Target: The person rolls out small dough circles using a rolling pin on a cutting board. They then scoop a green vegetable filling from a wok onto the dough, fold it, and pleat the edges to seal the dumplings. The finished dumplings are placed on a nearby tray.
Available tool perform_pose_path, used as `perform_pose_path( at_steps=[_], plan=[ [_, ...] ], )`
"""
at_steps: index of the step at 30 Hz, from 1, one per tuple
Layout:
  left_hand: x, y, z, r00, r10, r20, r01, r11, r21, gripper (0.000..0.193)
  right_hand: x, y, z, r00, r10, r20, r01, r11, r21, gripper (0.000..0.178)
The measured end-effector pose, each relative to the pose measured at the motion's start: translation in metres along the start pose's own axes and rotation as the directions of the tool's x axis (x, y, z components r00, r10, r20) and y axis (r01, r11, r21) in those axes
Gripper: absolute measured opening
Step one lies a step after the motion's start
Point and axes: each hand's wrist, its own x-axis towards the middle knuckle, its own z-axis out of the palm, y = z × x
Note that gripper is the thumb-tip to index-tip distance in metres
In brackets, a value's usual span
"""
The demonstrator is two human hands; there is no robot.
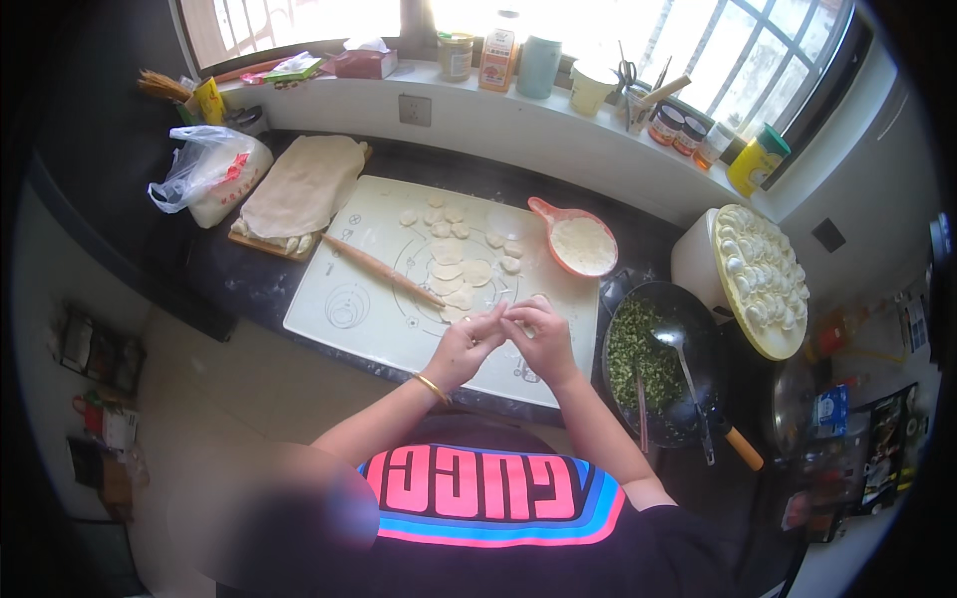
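My left hand [473,344], with a gold bracelet at the wrist, and my right hand [539,337] meet over the near part of a pale pastry mat [344,344]. The fingers of both are closed and pressed together at the tips. Whatever lies between them is hidden. Just beyond my hands are several flat round dough wrappers [447,251], some overlapping. Small dough pieces [495,240] lie farther back. A wooden rolling pin [384,267] rests slantwise on the mat, its near end close to my left hand.
To the right stands a wok [709,384] of chopped green filling [635,349] with a metal spoon [684,374] and chopsticks [642,407]. Behind it, a round tray [778,344] bears many shaped dumplings. A red bowl of flour [546,207] sits at the back; a dough sheet [304,184] covers a board leftward.
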Motion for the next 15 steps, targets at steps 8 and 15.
perform_pose_path(
  at_steps=[8,15],
  plan=[
    [0.002,0.002,0.008,0.997,0.051,0.057,-0.058,0.99,0.128,0.047,-0.002,0.006,-0.007,0.997,0.069,0.033,-0.066,0.994,-0.089,0.007],
    [0.005,-0.004,0.006,0.998,-0.057,0.027,0.057,0.998,0.009,0.048,-0.004,0.018,-0.015,0.988,0.144,0.062,-0.143,0.99,-0.01,0.009]
  ],
)
